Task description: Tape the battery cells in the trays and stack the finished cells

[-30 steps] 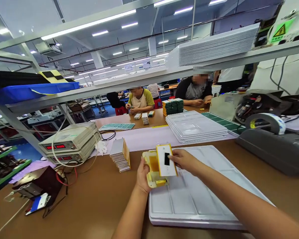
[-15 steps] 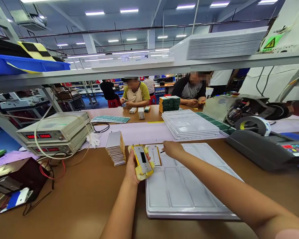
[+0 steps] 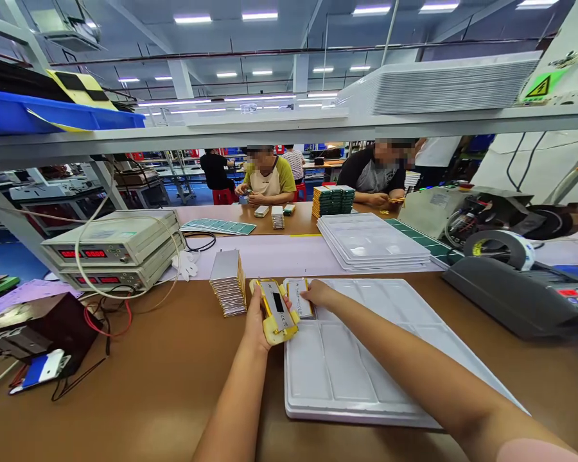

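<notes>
The left hand (image 3: 254, 321) was closed around a yellow holder (image 3: 271, 335), thumb along its left side and fingertips showing at the far right edge. A flat silver cell (image 3: 271, 301), with a black rectangle on its face, lay in that holder, tilted above the near-left part of the workspace's white tray (image 3: 347, 359). The fingers of the right hand (image 3: 322, 294) were curled together at the right edge of a second cell (image 3: 296, 296), touching it; whether they pinched it or only rested there could not be told. This second cell lay face up in the tray's far-left compartment, just beside the holder.

Left of the hands, a stack of cells (image 3: 227, 282) stood on the brown tabletop (image 3: 149, 378). Farther left were two stacked meters (image 3: 103, 250) with red displays, a white glove (image 3: 185, 264) just beside them. Beyond the tray sat a pile of white trays (image 3: 370, 237), and to the right a dark grey dispenser (image 3: 501, 298) with a tape roll (image 3: 520, 247). Across the bench, two co-workers (image 3: 270, 183) sat with their hands raised near the tabletop
</notes>
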### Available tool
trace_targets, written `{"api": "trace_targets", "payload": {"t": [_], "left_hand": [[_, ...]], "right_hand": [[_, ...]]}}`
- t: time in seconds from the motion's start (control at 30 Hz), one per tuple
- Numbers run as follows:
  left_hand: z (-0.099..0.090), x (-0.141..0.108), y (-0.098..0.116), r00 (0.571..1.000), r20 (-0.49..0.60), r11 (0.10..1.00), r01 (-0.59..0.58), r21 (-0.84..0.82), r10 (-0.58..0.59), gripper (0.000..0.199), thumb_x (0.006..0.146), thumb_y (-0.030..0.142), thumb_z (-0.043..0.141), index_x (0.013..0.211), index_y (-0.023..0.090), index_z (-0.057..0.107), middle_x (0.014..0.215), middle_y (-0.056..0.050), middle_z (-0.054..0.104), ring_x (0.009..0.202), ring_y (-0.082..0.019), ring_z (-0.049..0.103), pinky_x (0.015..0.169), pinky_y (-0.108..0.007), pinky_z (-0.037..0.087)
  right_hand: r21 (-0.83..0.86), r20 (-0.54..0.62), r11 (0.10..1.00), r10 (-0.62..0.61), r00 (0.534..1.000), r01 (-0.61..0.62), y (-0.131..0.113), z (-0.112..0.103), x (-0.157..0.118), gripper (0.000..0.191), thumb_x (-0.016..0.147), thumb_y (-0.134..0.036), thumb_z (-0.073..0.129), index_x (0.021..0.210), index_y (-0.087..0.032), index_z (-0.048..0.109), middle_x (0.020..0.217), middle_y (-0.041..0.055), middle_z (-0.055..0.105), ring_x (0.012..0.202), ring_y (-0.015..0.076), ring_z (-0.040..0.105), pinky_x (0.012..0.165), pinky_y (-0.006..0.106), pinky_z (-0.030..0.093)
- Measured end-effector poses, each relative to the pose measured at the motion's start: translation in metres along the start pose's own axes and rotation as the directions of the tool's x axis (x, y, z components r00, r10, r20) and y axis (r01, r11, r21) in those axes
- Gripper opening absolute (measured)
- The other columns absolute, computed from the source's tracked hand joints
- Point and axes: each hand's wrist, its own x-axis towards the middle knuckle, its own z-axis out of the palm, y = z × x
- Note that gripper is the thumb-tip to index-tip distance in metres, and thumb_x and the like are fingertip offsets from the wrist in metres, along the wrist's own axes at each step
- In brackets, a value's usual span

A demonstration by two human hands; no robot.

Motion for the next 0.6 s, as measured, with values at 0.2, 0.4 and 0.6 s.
{"api": "trace_targets", "payload": {"t": [0.2, 0.4, 0.6], "left_hand": [[0.006, -0.008, -0.001, 0.997, 0.043, 0.993, -0.066, -0.095, 0.071, 0.055, 0.068, 0.059, 0.049, 0.099, 0.014, 0.057, 0.081, -0.01, 0.063, 0.075, -0.024, 0.06, 0.072, -0.041, 0.046], [0.01, -0.009, -0.015, 0.98, 0.164, 0.969, -0.068, -0.237, 0.109, 0.054, 0.073, 0.058, 0.041, 0.107, 0.019, 0.054, 0.097, -0.009, 0.062, 0.089, -0.026, 0.057, 0.082, -0.046, 0.042], [0.007, -0.013, -0.014, 0.948, 0.303, 0.973, -0.029, -0.231, 0.1, 0.064, 0.07, 0.065, 0.037, 0.104, 0.015, 0.055, 0.095, -0.011, 0.061, 0.088, -0.025, 0.057, 0.085, -0.045, 0.039]], "right_hand": [[0.081, -0.099, 0.996, -0.039, 0.994, 0.047, -0.015, -0.043, -0.001, 0.022, 0.081, -0.027, 0.044, 0.086, -0.01, 0.057, 0.083, 0.0093, 0.062, 0.07, 0.0142, 0.056, 0.056, 0.021, 0.038], [0.034, 0.011, 0.967, -0.255, 0.967, 0.254, -0.05, -0.027, -0.055, 0.019, 0.077, -0.033, 0.051, 0.079, -0.014, 0.055, 0.075, 0.0036, 0.062, 0.063, 0.013, 0.053, 0.053, 0.021, 0.034], [-0.347, -0.147, 0.908, -0.3, 0.942, 0.235, -0.036, -0.041, -0.104, 0.031, 0.082, -0.046, 0.036, 0.077, -0.02, 0.052, 0.076, 0.0035, 0.061, 0.072, 0.0173, 0.055, 0.055, 0.025, 0.03]]}}
